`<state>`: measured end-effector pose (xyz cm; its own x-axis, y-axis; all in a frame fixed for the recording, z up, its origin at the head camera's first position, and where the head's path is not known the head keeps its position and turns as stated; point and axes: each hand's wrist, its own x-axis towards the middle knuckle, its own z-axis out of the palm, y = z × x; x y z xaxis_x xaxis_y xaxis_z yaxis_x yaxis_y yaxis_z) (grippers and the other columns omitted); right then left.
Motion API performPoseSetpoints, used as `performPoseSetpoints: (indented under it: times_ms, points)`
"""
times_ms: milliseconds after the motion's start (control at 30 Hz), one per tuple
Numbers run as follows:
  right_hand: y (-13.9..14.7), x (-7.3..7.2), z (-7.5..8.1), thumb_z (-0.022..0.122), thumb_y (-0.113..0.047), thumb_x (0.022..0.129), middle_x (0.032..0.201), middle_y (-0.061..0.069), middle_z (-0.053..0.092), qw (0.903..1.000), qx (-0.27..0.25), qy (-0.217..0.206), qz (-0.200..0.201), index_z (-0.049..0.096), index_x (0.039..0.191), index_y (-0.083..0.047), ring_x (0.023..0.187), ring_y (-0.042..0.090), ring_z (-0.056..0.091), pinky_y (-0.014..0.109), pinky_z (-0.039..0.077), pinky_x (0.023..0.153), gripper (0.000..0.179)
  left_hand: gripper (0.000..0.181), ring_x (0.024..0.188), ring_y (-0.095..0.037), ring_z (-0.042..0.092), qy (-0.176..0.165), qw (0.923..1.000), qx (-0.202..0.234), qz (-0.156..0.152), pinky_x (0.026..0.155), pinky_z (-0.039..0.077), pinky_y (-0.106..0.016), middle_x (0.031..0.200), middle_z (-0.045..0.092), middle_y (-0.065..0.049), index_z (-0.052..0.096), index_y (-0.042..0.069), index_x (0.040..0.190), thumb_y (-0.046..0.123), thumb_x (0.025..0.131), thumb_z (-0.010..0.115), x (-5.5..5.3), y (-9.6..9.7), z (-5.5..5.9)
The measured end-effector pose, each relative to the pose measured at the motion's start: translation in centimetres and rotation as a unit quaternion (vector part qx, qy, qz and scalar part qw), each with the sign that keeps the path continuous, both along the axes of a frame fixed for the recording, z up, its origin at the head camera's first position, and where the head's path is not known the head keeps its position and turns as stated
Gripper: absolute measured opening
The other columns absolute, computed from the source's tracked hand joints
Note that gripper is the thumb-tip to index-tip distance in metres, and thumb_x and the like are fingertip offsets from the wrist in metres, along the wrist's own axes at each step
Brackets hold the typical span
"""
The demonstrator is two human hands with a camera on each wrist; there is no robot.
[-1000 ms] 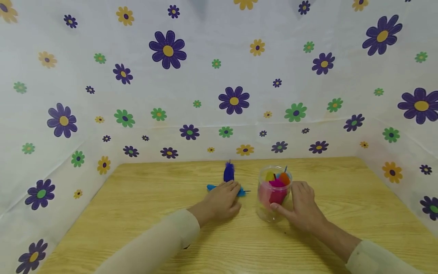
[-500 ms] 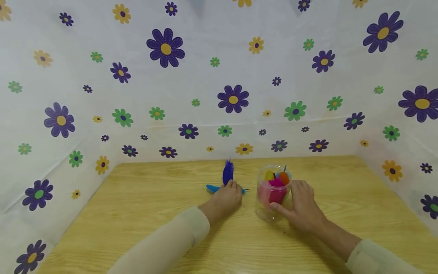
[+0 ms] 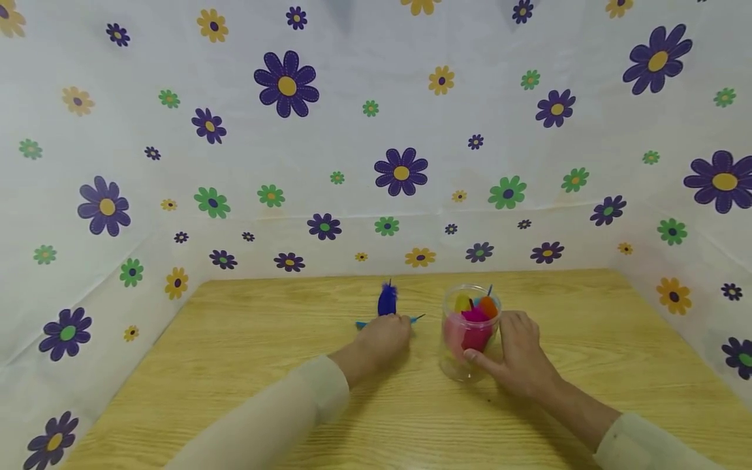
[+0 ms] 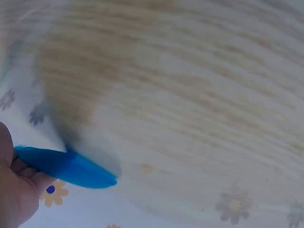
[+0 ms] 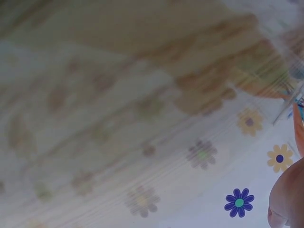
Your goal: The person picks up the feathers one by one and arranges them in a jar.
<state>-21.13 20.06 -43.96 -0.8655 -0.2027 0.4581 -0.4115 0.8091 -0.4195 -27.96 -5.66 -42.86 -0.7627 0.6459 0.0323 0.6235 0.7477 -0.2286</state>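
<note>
My left hand (image 3: 382, 343) holds a light blue feather (image 3: 361, 324) by its middle, its ends showing on either side of the fingers. In the left wrist view the same blue feather (image 4: 66, 167) lies across the curled fingers. A dark blue feather (image 3: 387, 300) points away just beyond the fingertips; whether the fingers pinch it too is hidden. My right hand (image 3: 523, 356) grips the side of a clear plastic jar (image 3: 455, 369), thumb in front. Pink, orange and yellow feathers (image 3: 476, 333) fill the jar. Only part of my right hand (image 5: 287, 197) shows in the right wrist view.
The jar stands upright on a wood-grain table (image 3: 247, 391), to the right of the left hand. A white flower-printed sheet (image 3: 352, 137) hangs behind the table and along both sides.
My left hand's fingers have closed on the light blue feather, which now tilts. The dark blue feather has shifted slightly left and nearer. The right hand and jar have stayed put.
</note>
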Motion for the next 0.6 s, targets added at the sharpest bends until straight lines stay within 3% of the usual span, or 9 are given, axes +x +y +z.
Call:
performPoseSetpoints:
  times_ms: [167, 267, 400, 500, 600]
  points:
    - [0.0, 0.0, 0.0, 0.071, -0.05, 0.087, 0.114, 0.016, 0.058, 1.0, -0.001, 0.002, 0.003, 0.049, 0.114, -0.003, 0.118, 0.035, 0.044, 0.058, 0.031, 0.103, 0.059, 0.024, 0.09, -0.024, 0.074, -0.011, 0.9997, 0.01, 0.021, 0.071, 0.062, -0.028, 0.107, 0.072, -0.016, 0.061, -0.004, 0.121, 0.008, 0.1, 0.058, 0.1, -0.3, 1.8]
    - [0.0, -0.1, -0.1, 0.071, -0.05, 0.086, 0.114, 0.016, 0.058, 1.0, -0.001, 0.002, 0.002, 0.049, 0.113, -0.003, 0.118, 0.034, 0.045, 0.058, 0.032, 0.102, 0.058, 0.022, 0.076, -0.021, 0.073, -0.043, 0.9963, 0.063, 0.039, 0.06, 0.059, -0.025, 0.094, 0.072, -0.015, 0.061, -0.004, 0.118, 0.008, 0.102, 0.054, 0.0, -0.6, 2.7]
    - [0.0, -0.1, -0.1, 0.072, -0.049, 0.086, 0.113, 0.016, 0.058, 1.0, 0.0, 0.006, 0.002, 0.049, 0.112, -0.003, 0.117, 0.034, 0.045, 0.057, 0.032, 0.101, 0.058, 0.014, 0.056, -0.012, 0.057, -0.086, 0.9803, 0.172, 0.043, 0.048, 0.046, -0.02, 0.071, 0.059, -0.008, 0.061, -0.001, 0.099, 0.004, 0.102, 0.048, -0.1, -1.1, 3.6]
    - [0.1, -0.1, -0.1, 0.072, -0.049, 0.086, 0.112, 0.016, 0.058, 1.0, 0.001, 0.007, 0.002, 0.049, 0.112, -0.003, 0.116, 0.034, 0.045, 0.057, 0.032, 0.101, 0.058, 0.024, 0.05, -0.009, 0.044, -0.108, 0.9657, 0.234, 0.035, 0.045, 0.037, -0.018, 0.063, 0.047, -0.001, 0.055, 0.004, 0.084, 0.006, 0.105, 0.043, 0.1, -1.4, 4.2]
    - [0.1, -0.1, -0.1, 0.072, -0.049, 0.086, 0.112, 0.016, 0.058, 1.0, 0.0, 0.008, 0.003, 0.049, 0.112, -0.003, 0.117, 0.035, 0.045, 0.057, 0.032, 0.102, 0.058, 0.031, 0.048, -0.009, 0.04, -0.124, 0.9513, 0.281, 0.027, 0.046, 0.035, -0.018, 0.06, 0.041, 0.001, 0.051, 0.007, 0.077, 0.009, 0.106, 0.041, 0.3, -1.8, 4.7]
